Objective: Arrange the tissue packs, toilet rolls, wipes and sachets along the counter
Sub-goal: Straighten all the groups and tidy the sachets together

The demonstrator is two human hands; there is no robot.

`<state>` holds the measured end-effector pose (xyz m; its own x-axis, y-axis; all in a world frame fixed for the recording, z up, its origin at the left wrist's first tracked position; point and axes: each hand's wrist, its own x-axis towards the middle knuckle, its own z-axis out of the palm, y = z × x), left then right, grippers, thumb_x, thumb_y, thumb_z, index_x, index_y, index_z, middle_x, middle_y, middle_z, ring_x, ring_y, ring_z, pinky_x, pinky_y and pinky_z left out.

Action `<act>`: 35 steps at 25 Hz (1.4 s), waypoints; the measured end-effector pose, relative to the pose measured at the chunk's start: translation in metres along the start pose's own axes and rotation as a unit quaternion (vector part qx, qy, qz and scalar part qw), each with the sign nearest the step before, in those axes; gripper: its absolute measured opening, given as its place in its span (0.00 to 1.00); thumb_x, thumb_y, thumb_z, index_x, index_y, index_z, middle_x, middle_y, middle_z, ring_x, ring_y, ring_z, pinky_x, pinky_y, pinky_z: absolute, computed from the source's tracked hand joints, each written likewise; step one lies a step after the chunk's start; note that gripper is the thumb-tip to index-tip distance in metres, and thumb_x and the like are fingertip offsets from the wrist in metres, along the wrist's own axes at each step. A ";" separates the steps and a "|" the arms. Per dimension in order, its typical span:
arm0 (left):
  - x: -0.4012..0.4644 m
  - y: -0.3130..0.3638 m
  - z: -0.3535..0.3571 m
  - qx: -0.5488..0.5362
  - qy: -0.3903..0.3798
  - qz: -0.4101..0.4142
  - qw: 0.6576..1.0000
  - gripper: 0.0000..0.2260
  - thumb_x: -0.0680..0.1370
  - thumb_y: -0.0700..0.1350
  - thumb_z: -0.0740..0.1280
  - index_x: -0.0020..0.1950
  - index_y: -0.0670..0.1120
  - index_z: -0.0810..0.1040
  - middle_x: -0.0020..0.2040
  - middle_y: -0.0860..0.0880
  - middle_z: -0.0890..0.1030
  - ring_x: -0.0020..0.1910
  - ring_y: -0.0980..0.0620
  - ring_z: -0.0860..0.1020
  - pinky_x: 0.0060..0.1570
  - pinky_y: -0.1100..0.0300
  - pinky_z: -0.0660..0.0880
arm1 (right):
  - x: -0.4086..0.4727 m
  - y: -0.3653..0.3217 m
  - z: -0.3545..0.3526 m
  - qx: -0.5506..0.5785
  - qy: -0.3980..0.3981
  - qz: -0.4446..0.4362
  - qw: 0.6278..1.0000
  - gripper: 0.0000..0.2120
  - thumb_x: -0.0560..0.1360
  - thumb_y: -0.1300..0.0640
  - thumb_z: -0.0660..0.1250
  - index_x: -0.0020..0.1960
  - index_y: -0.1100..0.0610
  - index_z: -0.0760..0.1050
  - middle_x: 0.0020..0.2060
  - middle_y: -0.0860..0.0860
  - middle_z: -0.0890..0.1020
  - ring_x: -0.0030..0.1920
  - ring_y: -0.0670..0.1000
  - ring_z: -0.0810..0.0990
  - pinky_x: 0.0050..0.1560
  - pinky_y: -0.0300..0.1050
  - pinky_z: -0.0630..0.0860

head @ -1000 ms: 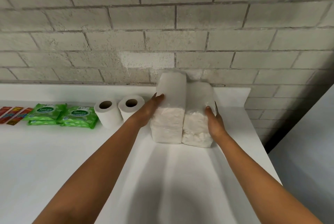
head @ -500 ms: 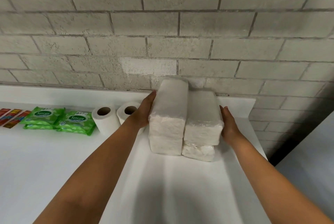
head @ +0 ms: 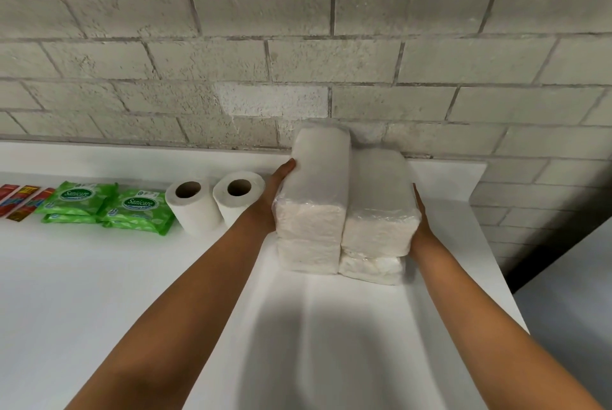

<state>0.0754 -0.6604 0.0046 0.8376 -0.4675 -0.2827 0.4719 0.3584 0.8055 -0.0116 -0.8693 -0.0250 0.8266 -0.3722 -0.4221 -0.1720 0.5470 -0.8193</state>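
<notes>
Two stacks of clear-wrapped white tissue packs stand side by side near the counter's right end. The left stack is taller. On the right, an upper pack lies on a lower pack and overhangs its front. My left hand presses flat on the left stack's outer side. My right hand presses on the upper right pack's outer side, so both hands squeeze the packs together. To the left stand two toilet rolls, two green wipes packs and red sachets.
The white counter runs along a grey block wall, with a low white upstand at the back. The counter ends on the right, a little past the packs. A grey surface lies beyond a dark gap.
Both hands have slid farther back along the packs' outer sides. The upper right pack has shifted forward over the lower one. The view has moved closer.
</notes>
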 end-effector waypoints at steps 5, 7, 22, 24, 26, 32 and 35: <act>-0.004 -0.003 0.001 -0.008 -0.008 0.028 1.000 0.16 0.76 0.49 0.63 0.36 0.45 0.86 0.36 0.50 0.86 0.37 0.54 0.84 0.47 0.60 0.76 | -0.004 0.003 -0.001 -0.004 0.016 -0.023 1.000 0.18 0.78 0.42 0.53 0.43 0.53 0.76 0.36 0.52 0.82 0.40 0.52 0.78 0.44 0.45 0.74; -0.005 0.001 -0.003 0.004 0.000 0.011 1.000 0.20 0.78 0.53 0.59 0.39 0.46 0.86 0.38 0.49 0.86 0.38 0.52 0.84 0.51 0.56 0.74 | -0.004 0.001 -0.002 -0.013 0.012 -0.034 0.999 0.18 0.78 0.43 0.54 0.43 0.53 0.76 0.31 0.50 0.84 0.37 0.51 0.80 0.41 0.44 0.76; -0.053 0.058 -0.007 0.275 0.163 0.060 0.946 0.12 0.78 0.47 0.61 0.60 0.50 0.75 0.60 0.51 0.76 0.54 0.50 0.75 0.53 0.53 0.70 | -0.051 -0.072 0.003 -0.178 0.111 -0.258 0.943 0.13 0.75 0.62 0.60 0.58 0.57 0.75 0.48 0.51 0.76 0.46 0.48 0.75 0.46 0.39 0.70; -0.066 0.064 -0.004 0.305 0.166 0.080 0.934 0.12 0.78 0.46 0.61 0.60 0.50 0.75 0.57 0.52 0.76 0.53 0.50 0.76 0.56 0.54 0.72 | -0.069 -0.073 0.019 -0.208 0.095 -0.300 0.926 0.12 0.75 0.63 0.61 0.57 0.57 0.76 0.45 0.49 0.77 0.40 0.42 0.74 0.41 0.35 0.69; -0.079 0.068 -0.004 0.316 0.158 0.097 0.931 0.10 0.79 0.45 0.60 0.58 0.51 0.75 0.56 0.52 0.77 0.53 0.50 0.77 0.55 0.54 0.73 | -0.086 -0.069 0.034 -0.237 0.084 -0.325 0.912 0.11 0.75 0.63 0.62 0.56 0.57 0.76 0.47 0.49 0.77 0.39 0.41 0.74 0.40 0.34 0.69; -0.121 0.089 -0.019 0.328 0.094 0.121 0.932 0.10 0.78 0.44 0.60 0.57 0.52 0.76 0.56 0.52 0.77 0.54 0.50 0.77 0.48 0.58 0.75 | -0.140 -0.047 0.095 -0.276 0.044 -0.365 0.888 0.09 0.75 0.62 0.62 0.53 0.56 0.76 0.45 0.49 0.77 0.39 0.41 0.74 0.40 0.36 0.71; -0.139 0.108 -0.045 0.335 0.075 0.136 0.929 0.09 0.77 0.45 0.62 0.57 0.52 0.75 0.54 0.53 0.77 0.54 0.50 0.77 0.52 0.55 0.74 | -0.157 -0.023 0.139 -0.280 0.020 -0.376 0.883 0.09 0.75 0.63 0.62 0.54 0.58 0.77 0.41 0.45 0.76 0.39 0.40 0.73 0.41 0.36 0.71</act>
<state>0.0224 -0.5199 0.1076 0.9534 -0.2977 -0.0498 0.0017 -0.1598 0.9872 -0.0628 -0.7188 0.1143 0.8025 -0.5036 0.3200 0.1713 -0.3193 -0.9320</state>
